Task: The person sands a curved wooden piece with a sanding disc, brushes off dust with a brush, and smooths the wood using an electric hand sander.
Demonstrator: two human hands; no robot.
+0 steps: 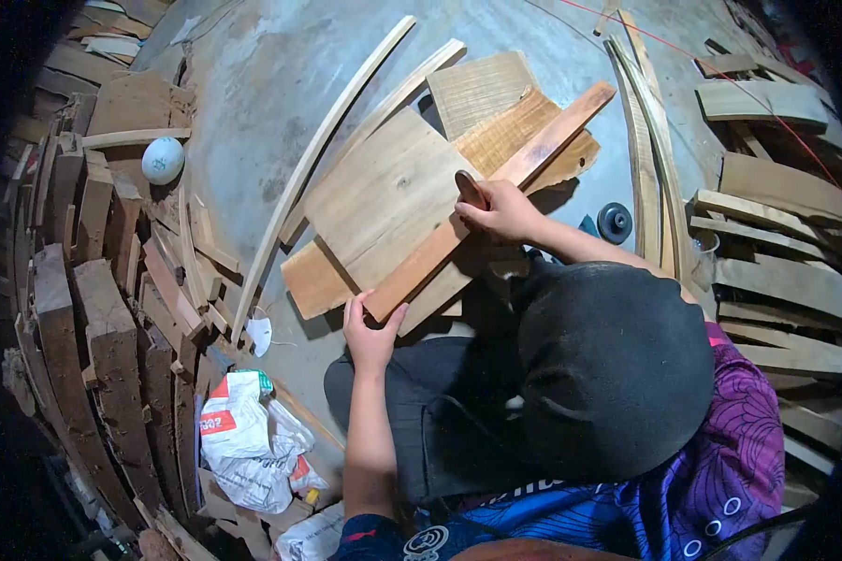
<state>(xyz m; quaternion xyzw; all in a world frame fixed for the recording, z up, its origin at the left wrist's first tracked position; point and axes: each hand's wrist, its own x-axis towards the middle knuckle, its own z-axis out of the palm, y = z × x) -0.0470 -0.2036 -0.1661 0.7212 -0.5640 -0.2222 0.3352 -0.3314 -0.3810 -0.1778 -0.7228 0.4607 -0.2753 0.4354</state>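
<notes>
My left hand (372, 335) grips the near end of a long reddish-brown wooden strip (419, 264), thumb on one side and fingers on the other. The strip runs diagonally up to the right across a stack of boards. Closed around a dark brown, rounded wooden handle (471, 190) is my right hand (507, 213), resting near the strip's middle. What the handle belongs to is hidden under the hand. Beneath the strip lie a wide pale board (384, 187) with a knot, a grooved pale board (482, 89) and a yellowish board with an uneven edge (505, 131).
Curved wooden strips (323, 154) lie left of the boards, and others (650, 140) to the right. Timber stacks (94, 327) line both sides. A pale ball (163, 161), a white plastic sack (248, 439) and a round black object (615, 222) are nearby. A dark cap (617, 365) blocks the lower right.
</notes>
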